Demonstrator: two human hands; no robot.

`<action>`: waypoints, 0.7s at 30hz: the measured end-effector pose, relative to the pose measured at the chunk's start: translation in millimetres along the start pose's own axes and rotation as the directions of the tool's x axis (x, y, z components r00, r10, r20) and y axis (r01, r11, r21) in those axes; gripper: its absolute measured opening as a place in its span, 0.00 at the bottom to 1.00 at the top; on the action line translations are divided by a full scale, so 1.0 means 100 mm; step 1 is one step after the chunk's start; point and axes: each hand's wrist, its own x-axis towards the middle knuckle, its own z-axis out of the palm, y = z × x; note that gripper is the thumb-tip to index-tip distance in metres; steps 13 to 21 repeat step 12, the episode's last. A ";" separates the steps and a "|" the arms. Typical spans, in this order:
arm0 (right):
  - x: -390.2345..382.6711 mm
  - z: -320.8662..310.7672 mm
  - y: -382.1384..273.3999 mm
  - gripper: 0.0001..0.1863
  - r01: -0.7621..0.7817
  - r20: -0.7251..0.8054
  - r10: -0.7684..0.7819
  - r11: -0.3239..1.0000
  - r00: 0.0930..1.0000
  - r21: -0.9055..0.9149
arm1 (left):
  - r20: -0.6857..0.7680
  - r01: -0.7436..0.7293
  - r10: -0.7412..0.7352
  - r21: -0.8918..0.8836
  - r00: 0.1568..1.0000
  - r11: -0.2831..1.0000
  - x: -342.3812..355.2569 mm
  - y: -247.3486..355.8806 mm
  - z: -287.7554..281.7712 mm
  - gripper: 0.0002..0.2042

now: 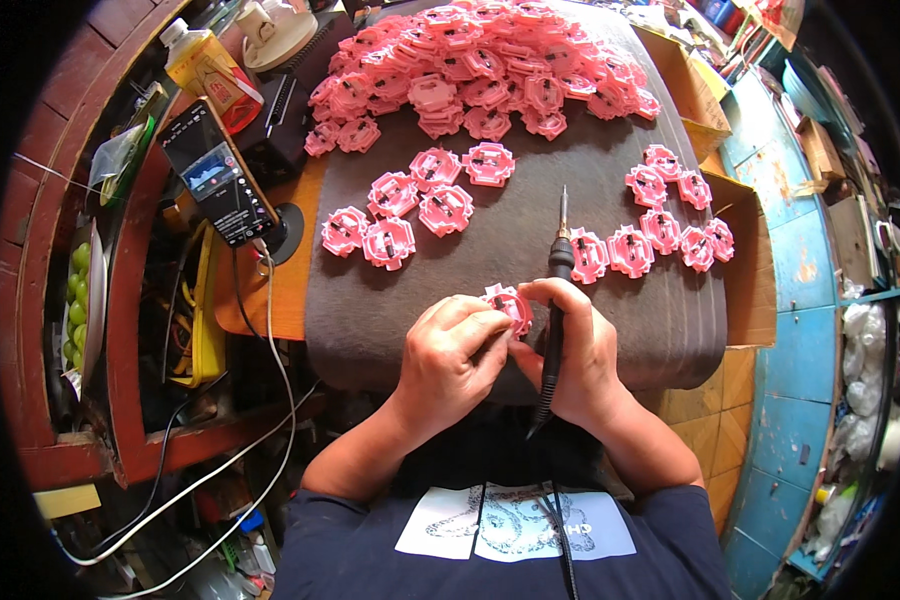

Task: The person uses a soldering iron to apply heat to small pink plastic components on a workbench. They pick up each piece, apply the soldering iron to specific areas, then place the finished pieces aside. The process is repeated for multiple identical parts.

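Between my hands, near the front edge of the dark mat, is a pink plastic part [511, 303] with cutouts round its rim. My left hand [454, 350] has its fingers closed on that part. A black-handled soldering iron [558, 300] is gripped in my right hand [582, 350], its metal tip pointing up and away from me. The right fingertips also come against the pink part. Its underside and much of its face are hidden by my fingers. Several like parts [392, 243] with small black pieces lie beyond my left hand, and more [631, 251] lie to the right.
A large heap of pink parts [485, 65] covers the mat's far end. On the left stand a phone [215, 175] on a holder and a bottle [210, 75]. White cables [288, 370] hang beside the table. Cardboard boxes [750, 260] line the right edge.
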 end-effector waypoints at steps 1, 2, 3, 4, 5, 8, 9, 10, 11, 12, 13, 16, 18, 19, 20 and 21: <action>0.00 0.00 0.00 0.34 0.004 -0.005 -0.004 1.000 1.000 -0.002 | -0.026 0.039 -0.040 -0.061 0.999 0.997 -0.02 0.02 0.00 0.10; 0.01 0.00 0.01 0.35 0.011 -0.016 -0.011 1.000 1.000 0.001 | -0.048 0.072 -0.078 -0.115 0.996 0.991 -0.02 0.03 -0.03 0.11; 0.02 0.00 0.01 0.35 0.018 -0.027 -0.017 1.000 0.999 0.005 | -0.045 0.058 -0.063 -0.095 0.997 0.994 0.00 0.00 -0.14 0.14; 0.03 -0.01 -0.01 0.35 0.011 -0.013 -0.011 1.000 1.000 -0.003 | -0.128 0.021 -0.015 0.052 0.992 0.998 0.01 -0.09 -0.23 0.15; 0.04 -0.02 -0.01 0.35 0.013 -0.009 -0.013 1.000 1.000 -0.007 | -0.202 -0.006 0.048 0.200 0.978 0.980 0.02 -0.20 -0.32 0.16; 0.08 -0.05 0.01 0.35 0.010 -0.006 -0.010 0.999 1.000 -0.033 | -0.134 0.026 0.058 0.552 0.989 0.834 0.17 -0.30 -0.56 0.20; 0.10 -0.06 0.03 0.35 0.026 -0.021 -0.027 0.997 0.999 -0.066 | -0.087 0.036 0.022 0.616 0.996 0.787 0.19 -0.32 -0.59 0.21; 0.12 -0.07 0.05 0.35 0.040 -0.037 -0.044 0.994 0.998 -0.101 | -0.043 0.061 -0.044 0.654 0.998 0.754 0.20 -0.31 -0.61 0.22; 0.14 -0.07 0.07 0.35 0.056 -0.049 -0.063 0.990 0.997 -0.132 | -0.030 0.044 -0.032 0.687 0.999 0.726 0.18 -0.36 -0.60 0.23; 0.16 -0.07 0.10 0.35 0.033 -0.068 -0.042 0.991 0.997 -0.132 | -0.002 0.036 -0.047 0.679 0.999 0.733 0.14 -0.40 -0.61 0.25; 0.16 -0.07 0.10 0.35 0.033 -0.068 -0.042 0.991 0.997 -0.132 | -0.002 0.036 -0.047 0.679 0.999 0.733 0.14 -0.40 -0.61 0.25; 0.16 -0.07 0.10 0.35 0.033 -0.068 -0.042 0.991 0.997 -0.132 | -0.002 0.036 -0.047 0.679 0.999 0.733 0.14 -0.40 -0.61 0.25; 0.16 -0.07 0.10 0.35 0.033 -0.068 -0.042 0.991 0.997 -0.132 | -0.002 0.036 -0.047 0.679 0.999 0.733 0.14 -0.40 -0.61 0.25; 0.16 -0.07 0.10 0.35 0.033 -0.068 -0.042 0.991 0.997 -0.132 | -0.002 0.036 -0.047 0.679 0.999 0.733 0.14 -0.40 -0.61 0.25; 0.16 -0.07 0.10 0.35 0.033 -0.068 -0.042 0.991 0.997 -0.132 | -0.002 0.036 -0.047 0.679 0.999 0.733 0.14 -0.40 -0.61 0.25; 0.16 -0.07 0.10 0.35 0.033 -0.068 -0.042 0.991 0.997 -0.132 | -0.002 0.036 -0.047 0.679 0.999 0.733 0.14 -0.40 -0.61 0.25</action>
